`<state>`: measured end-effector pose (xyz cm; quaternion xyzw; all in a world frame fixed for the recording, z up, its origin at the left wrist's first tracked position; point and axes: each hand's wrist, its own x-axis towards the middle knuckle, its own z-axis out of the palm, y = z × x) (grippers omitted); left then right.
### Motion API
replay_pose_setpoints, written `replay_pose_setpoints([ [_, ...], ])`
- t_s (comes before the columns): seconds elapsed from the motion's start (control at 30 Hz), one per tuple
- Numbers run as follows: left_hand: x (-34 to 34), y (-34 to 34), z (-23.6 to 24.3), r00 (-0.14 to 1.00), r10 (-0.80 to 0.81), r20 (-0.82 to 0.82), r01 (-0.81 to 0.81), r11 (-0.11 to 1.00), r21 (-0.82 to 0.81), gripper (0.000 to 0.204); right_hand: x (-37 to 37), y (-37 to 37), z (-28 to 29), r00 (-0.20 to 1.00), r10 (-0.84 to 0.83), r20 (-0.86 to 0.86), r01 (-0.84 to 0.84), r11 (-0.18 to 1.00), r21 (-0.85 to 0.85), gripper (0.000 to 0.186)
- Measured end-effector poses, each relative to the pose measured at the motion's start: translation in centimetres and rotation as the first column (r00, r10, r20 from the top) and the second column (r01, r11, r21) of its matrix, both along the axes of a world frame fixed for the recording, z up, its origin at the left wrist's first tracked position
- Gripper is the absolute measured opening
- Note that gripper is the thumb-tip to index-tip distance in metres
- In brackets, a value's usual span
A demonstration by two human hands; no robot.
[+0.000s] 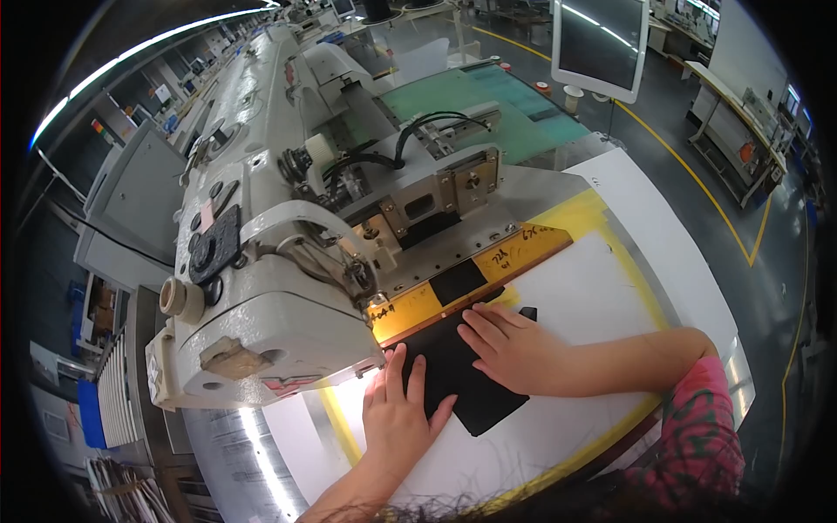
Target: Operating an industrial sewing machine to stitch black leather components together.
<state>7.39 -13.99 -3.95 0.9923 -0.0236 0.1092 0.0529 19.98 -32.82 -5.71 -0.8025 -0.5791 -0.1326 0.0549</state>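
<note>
Sewing workshop: industrial sewing machine, yellow-lined floor

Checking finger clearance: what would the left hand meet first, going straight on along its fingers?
Likely the near edge of the amber strip, just ahead of the left hand. Depth is unclear, so it might butt against that edge or slide over it.

Cloth lies on the work surface, right of the machine head.
</note>
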Motion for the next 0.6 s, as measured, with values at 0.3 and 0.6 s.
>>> replay_pose_setpoints([
  [0.3,0.0,0.0,0.2,1.0,-0.01,0.002,0.01,1.0,0.015,0.065,0.3,-0.3,1.1,0.999,0.025,0.037,-0.025,0.999,-0.021,0.052],
  [0.6,0.3,0.0,0.3,0.999,-0.025,0.027,0.025,1.0,0.01,0.064,0.6,-0.4,1.5,0.996,0.043,0.076,-0.04,0.998,-0.045,0.051],
])
